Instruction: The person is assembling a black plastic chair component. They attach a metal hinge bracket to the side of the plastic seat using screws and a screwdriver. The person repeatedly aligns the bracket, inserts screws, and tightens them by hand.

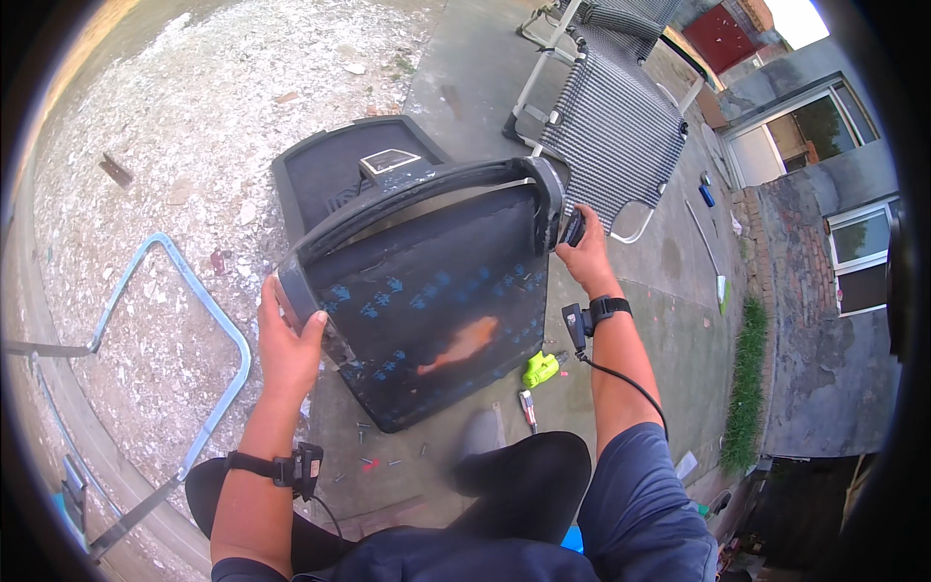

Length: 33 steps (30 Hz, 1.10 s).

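A curved black plastic frame piece (427,179) arches over a dark panel (427,291) patterned with blue prints. The panel carries one orange-brown patch. My left hand (294,335) grips the frame's grey left end, thumb on the near side and fingers round the outside. At the other end, my right hand (586,257) is closed round a small black part (573,229) beside the frame's right corner. Whether that part is joined to the frame I cannot tell. Behind the frame lies a dark tray-like housing (320,175) with a silver-edged rectangular piece (390,162) near its front.
Several loose screws (365,462) lie on the concrete near my feet, with a yellow-green tool (540,369) and a slim hand tool (527,411). A woven folding lounger (616,126) stands at the back right. A bent metal tube (228,330) is at the left, over rubble-strewn ground (204,194).
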Motion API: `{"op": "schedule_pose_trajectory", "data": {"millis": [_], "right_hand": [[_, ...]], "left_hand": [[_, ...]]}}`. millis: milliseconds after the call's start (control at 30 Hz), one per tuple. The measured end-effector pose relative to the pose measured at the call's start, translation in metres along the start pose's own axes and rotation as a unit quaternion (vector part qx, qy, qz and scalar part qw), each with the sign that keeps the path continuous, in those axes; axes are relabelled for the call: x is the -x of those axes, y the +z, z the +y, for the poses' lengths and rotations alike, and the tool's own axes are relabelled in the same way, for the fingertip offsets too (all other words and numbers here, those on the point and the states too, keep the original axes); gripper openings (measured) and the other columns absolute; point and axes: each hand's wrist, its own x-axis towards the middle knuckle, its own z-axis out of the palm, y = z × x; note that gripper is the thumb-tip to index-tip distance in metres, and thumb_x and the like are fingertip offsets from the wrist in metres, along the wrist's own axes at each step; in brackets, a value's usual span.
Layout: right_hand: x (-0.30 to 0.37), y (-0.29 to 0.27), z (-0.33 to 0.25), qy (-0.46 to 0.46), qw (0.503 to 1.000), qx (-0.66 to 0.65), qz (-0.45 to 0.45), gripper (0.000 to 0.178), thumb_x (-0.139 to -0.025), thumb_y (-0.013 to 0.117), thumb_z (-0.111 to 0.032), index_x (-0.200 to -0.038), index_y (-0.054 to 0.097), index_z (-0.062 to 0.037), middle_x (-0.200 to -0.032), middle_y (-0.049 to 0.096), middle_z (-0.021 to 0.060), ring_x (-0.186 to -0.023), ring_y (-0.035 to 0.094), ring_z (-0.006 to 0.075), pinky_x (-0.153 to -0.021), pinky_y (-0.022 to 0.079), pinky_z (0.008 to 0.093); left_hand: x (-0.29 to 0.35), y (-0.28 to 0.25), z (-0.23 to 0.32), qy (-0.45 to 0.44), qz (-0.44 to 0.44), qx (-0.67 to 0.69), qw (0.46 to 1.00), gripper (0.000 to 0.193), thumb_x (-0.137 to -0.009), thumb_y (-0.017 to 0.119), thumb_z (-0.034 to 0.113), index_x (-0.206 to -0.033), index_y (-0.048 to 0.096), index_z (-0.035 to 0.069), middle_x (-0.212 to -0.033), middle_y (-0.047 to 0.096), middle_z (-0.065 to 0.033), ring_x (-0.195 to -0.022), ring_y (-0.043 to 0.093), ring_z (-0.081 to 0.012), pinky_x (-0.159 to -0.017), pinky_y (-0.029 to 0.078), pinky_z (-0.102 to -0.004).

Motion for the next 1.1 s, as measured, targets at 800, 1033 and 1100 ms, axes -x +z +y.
{"op": "schedule_pose_trajectory", "data": {"millis": [800, 1033, 1100], "right_hand": [[0.040, 0.016, -0.048, 0.433, 0.804, -0.405, -0.047, 0.091, -0.088, 0.063, -0.066, -0.148, 0.035, -0.0036, -0.139, 0.047, 0.0277, -0.119, 0.055, 0.0404, -0.098, 0.047, 0.0497], [0.025, 0.038, -0.033, 0.409, 0.699, -0.587, 0.016, 0.077, -0.088, 0.066, -0.061, -0.136, 0.044, -0.0041, -0.127, 0.049, 0.0228, -0.115, 0.055, 0.0428, -0.096, 0.048, 0.0525], [0.021, 0.046, -0.035, 0.389, 0.733, -0.558, 0.026, 0.069, -0.090, 0.067, -0.054, -0.133, 0.046, -0.0040, -0.122, 0.051, 0.0210, -0.112, 0.056, 0.0419, -0.095, 0.049, 0.0524]], "left_hand": [[0.000, -0.007, 0.009, -0.040, 0.007, -0.022, 0.999, 0.082, -0.085, 0.074, 0.012, -0.152, 0.028, 0.001, -0.147, 0.039, -0.0258, -0.136, 0.044, -0.0377, -0.110, 0.039, -0.0421], [0.001, -0.001, 0.010, -0.031, 0.002, -0.023, 0.999, 0.083, -0.084, 0.075, 0.014, -0.152, 0.028, 0.001, -0.146, 0.041, -0.0252, -0.133, 0.047, -0.0372, -0.108, 0.041, -0.0418], [0.000, -0.001, 0.009, -0.027, 0.003, -0.023, 0.999, 0.083, -0.084, 0.075, 0.014, -0.152, 0.028, 0.001, -0.145, 0.041, -0.0251, -0.132, 0.048, -0.0370, -0.107, 0.042, -0.0416]]}}
